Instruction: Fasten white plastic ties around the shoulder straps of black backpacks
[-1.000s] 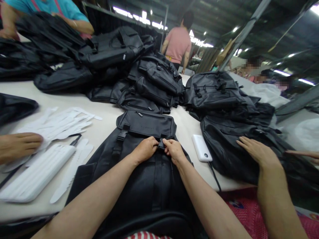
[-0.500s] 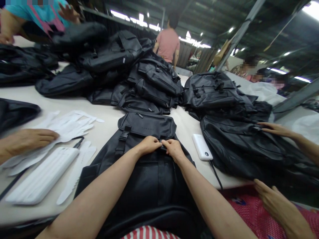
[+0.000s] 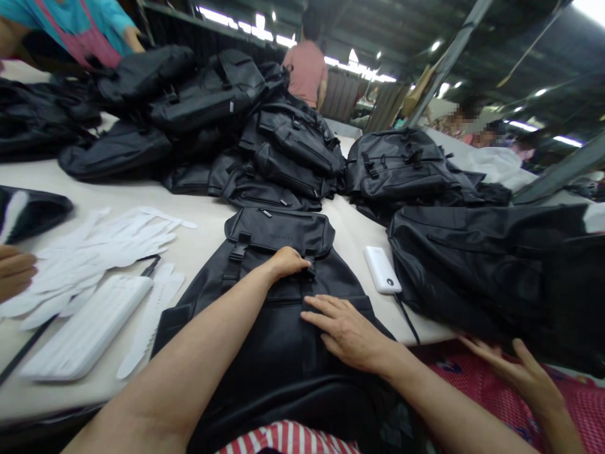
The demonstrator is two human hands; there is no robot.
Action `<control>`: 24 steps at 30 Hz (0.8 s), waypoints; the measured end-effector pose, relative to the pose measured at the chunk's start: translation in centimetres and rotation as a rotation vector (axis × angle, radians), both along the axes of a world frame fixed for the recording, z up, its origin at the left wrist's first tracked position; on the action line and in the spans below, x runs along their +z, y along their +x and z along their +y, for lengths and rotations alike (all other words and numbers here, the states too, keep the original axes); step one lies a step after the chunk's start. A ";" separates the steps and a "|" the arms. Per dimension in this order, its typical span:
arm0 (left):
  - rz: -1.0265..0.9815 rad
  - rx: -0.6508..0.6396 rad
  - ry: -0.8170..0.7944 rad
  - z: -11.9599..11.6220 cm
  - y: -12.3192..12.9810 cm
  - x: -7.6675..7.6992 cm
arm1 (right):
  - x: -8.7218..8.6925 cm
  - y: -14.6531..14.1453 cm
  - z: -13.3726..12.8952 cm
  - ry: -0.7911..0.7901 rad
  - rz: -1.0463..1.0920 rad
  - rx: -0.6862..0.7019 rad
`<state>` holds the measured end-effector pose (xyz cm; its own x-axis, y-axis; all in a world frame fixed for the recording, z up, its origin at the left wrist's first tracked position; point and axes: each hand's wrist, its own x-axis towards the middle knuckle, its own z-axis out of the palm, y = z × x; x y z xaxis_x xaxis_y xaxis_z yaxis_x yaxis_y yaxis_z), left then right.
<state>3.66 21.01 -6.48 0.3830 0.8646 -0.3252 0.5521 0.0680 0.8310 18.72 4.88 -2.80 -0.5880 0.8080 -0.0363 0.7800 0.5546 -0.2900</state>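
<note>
Just now our right hand (image 3: 347, 331) came away, its fingers spread flat on the black backpack (image 3: 278, 331). Our left hand (image 3: 283, 261) rests with fingers pressed together beside the strap buckle (image 3: 309, 270) — any pinch is hidden — the bag lying at the table's (image 3: 203, 233) near edge.

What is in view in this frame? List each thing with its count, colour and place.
backpacks: several, black, heaped across the table, exact count hidden
front backpack: one, black, lying before the person
table: one, cream, under everything
power bank: one, white, right of the front backpack
cut pieces: many, white, left of the front backpack
ribbed block: one, white, front left
other people's hands: two, at left edge and lower right
left hand: top of the front backpack, by its strap
right hand: flat on its front
</note>
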 end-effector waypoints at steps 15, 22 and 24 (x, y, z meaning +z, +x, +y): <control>0.075 0.007 0.123 -0.6 0.0 -0.4 | -1.6 -2.5 -3.9 -0.051 0.432 -0.165; 0.016 0.039 0.110 -1.6 0.3 0.4 | 1.9 -3.1 -5.5 -0.295 0.337 0.034; -0.026 0.058 0.127 -1.9 -0.6 1.4 | 3.6 -2.7 -5.4 -0.287 0.304 0.017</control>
<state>3.03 19.13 -5.12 0.3380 0.9190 -0.2029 0.5286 -0.0070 0.8488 16.00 -0.55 0.75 -0.6200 0.7803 -0.0816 0.6263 0.4296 -0.6505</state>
